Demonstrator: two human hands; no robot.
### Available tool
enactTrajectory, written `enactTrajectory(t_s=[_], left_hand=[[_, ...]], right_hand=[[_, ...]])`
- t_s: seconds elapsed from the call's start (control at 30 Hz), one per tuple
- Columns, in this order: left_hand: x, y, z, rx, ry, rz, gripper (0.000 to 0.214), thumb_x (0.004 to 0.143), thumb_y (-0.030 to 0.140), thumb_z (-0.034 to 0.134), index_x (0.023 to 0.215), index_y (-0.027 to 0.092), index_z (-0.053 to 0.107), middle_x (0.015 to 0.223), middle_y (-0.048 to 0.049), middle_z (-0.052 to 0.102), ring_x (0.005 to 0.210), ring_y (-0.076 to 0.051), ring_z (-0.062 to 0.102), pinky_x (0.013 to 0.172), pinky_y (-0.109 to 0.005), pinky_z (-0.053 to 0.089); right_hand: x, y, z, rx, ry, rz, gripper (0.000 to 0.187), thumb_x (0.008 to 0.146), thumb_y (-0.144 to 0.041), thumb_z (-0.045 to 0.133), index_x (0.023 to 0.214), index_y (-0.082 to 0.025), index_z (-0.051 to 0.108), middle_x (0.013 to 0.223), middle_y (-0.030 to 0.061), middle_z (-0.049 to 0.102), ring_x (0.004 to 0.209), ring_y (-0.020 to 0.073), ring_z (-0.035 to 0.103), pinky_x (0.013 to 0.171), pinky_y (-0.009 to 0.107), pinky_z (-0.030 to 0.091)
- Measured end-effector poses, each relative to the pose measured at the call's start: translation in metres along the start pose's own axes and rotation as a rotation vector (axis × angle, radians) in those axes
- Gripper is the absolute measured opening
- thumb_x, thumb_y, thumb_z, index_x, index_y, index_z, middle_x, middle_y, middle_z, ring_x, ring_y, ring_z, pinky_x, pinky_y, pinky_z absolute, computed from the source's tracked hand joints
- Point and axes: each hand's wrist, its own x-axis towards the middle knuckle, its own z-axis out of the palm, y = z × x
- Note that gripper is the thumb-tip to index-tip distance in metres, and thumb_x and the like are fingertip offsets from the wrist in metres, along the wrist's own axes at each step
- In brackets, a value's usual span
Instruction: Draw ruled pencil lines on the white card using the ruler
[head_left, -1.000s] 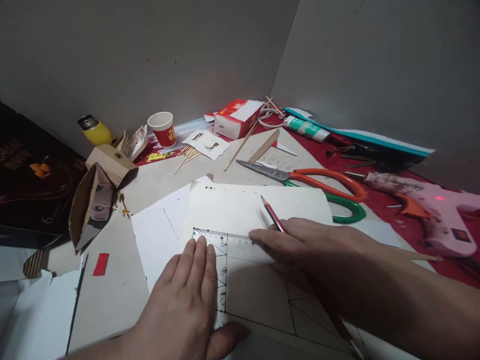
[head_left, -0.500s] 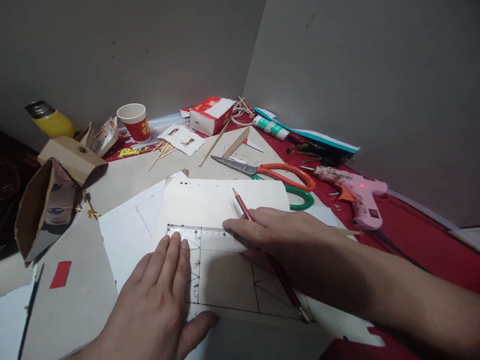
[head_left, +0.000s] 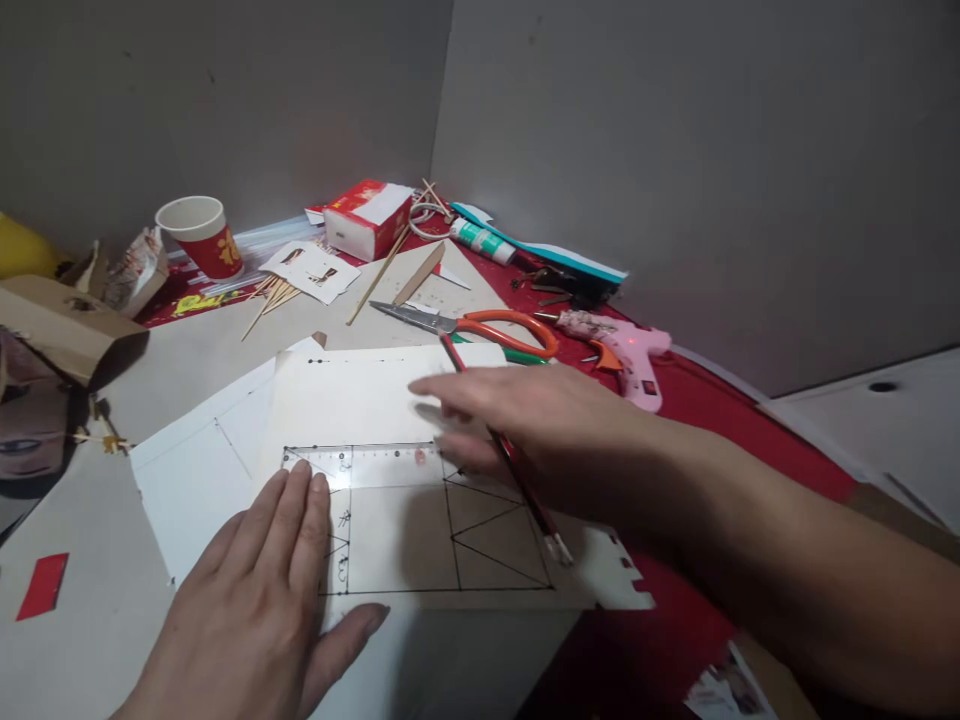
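1. Cream paper, front and centre: the cream sheet point(head_left: 360, 400) lies on the worktop point(head_left: 750, 430), inked with black lines and zigzags, its near right corner notched.
2. Across the sheet's middle sits a clear ruler point(head_left: 379, 468), the drawing showing through it.
3. Here's the left hand point(head_left: 262, 590), over the sheet's left part: fingers straight and flat, tips resting on the ruler's left end, thumb out to the side, nothing gripped.
4. And the right hand point(head_left: 532, 410), over the sheet's right half, a little blurred! Thumb and index finger reach out apart, and a red-and-black pencil point(head_left: 517, 475) is held slantwise in that hand, one end pointing to the sheet's far edge, the other over its near right part.
5. Left of the sheet and partly under it, a white sheet point(head_left: 195, 460) with thin ruled lines; farther left, a red scrap point(head_left: 43, 586).
6. Just beyond the sheet's far edge, scissors point(head_left: 457, 325) with one orange handle and one green.
7. Well beyond the sheet: a red paper cup point(head_left: 199, 240) to the left, a red-and-white box point(head_left: 367, 220) more central.
8. Off beyond its right side, a pink glue gun point(head_left: 630, 350)!
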Motion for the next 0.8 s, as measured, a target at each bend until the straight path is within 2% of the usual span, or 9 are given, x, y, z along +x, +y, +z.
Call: enactTrajectory(t_s=[0.1, 0.2, 0.43, 0.67, 0.8], left_hand=[[-0.003, -0.002, 0.003, -0.01, 0.009, 0.007, 0.084, 0.091, 0.068, 0.042, 0.13, -0.006, 0.055, 0.134, -0.0338, 0.058, 0.117, -0.044, 0.063, 0.084, -0.052, 0.055], [-0.004, -0.004, 0.004, -0.017, 0.018, 0.019, 0.085, 0.091, 0.069, 0.041, 0.13, -0.005, 0.055, 0.134, -0.0338, 0.059, 0.118, -0.044, 0.062, 0.087, -0.052, 0.053], [-0.007, -0.006, 0.009, -0.027, 0.021, 0.028, 0.089, 0.089, 0.071, 0.044, 0.137, -0.004, 0.048, 0.137, -0.0335, 0.056, 0.121, -0.044, 0.059, 0.094, -0.052, 0.047], [-0.015, -0.009, 0.014, -0.071, -0.021, 0.017, 0.103, 0.085, 0.073, 0.048, 0.152, -0.001, 0.027, 0.144, -0.0335, 0.049, 0.128, -0.046, 0.052, 0.099, -0.057, 0.044], [-0.017, -0.011, 0.018, -0.066, -0.024, 0.032, 0.104, 0.086, 0.071, 0.049, 0.154, -0.002, 0.022, 0.146, -0.0337, 0.046, 0.131, -0.046, 0.049, 0.102, -0.059, 0.042]], right_hand=[[0.002, 0.005, -0.006, 0.023, 0.201, 0.078, 0.034, 0.095, -0.024, 0.048, 0.127, -0.019, 0.058, 0.108, 0.0085, 0.072, 0.093, 0.0229, 0.065, 0.076, 0.032, 0.045], [0.005, 0.009, -0.01, 0.015, 0.256, 0.112, 0.035, 0.094, -0.021, 0.047, 0.127, -0.016, 0.059, 0.106, 0.0093, 0.072, 0.091, 0.0218, 0.065, 0.076, 0.032, 0.045], [0.006, 0.014, -0.012, -0.086, 0.147, 0.116, 0.028, 0.09, -0.021, 0.057, 0.116, -0.016, 0.064, 0.09, 0.0065, 0.072, 0.079, 0.0196, 0.062, 0.065, 0.028, 0.037], [0.005, 0.018, -0.017, -0.09, 0.103, 0.115, 0.032, 0.089, -0.022, 0.058, 0.119, -0.016, 0.064, 0.092, 0.0069, 0.072, 0.08, 0.0194, 0.061, 0.064, 0.027, 0.033], [0.004, 0.019, -0.018, -0.084, 0.075, 0.121, 0.031, 0.089, -0.023, 0.055, 0.118, -0.016, 0.065, 0.092, 0.0082, 0.072, 0.079, 0.0199, 0.06, 0.063, 0.027, 0.031]])
